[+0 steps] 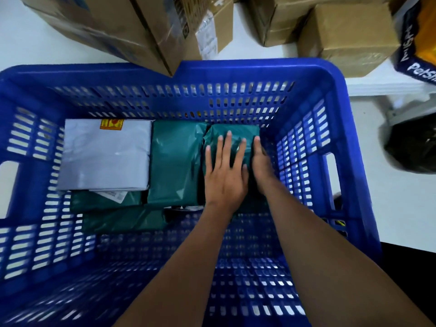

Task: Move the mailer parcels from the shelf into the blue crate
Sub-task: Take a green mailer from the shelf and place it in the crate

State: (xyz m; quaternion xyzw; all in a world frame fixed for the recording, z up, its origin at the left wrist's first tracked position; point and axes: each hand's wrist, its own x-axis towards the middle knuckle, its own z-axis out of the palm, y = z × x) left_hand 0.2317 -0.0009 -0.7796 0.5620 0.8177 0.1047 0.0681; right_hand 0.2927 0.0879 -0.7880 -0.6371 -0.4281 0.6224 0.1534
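I look down into the blue crate [259, 72]. Both my hands are on a green mailer parcel [232, 132] in its far right corner. My left hand [224, 171] lies flat on top with fingers spread and straight. My right hand [260, 166] presses against the parcel's right side, between it and the crate wall, its fingers straight and its thumb hidden. A second green mailer [175, 159] lies to the left of this one, then a grey-white mailer [106, 154] with an orange sticker. More green mailers [122, 219] lie nearer me, partly under the others.
Cardboard boxes [118, 27] stand on the white shelf [23, 43] behind the crate, one overhanging its far rim. More boxes [346, 36] and a dark blue printed bag [415, 50] sit at the right. A black bag [415, 147] lies on the floor to the right.
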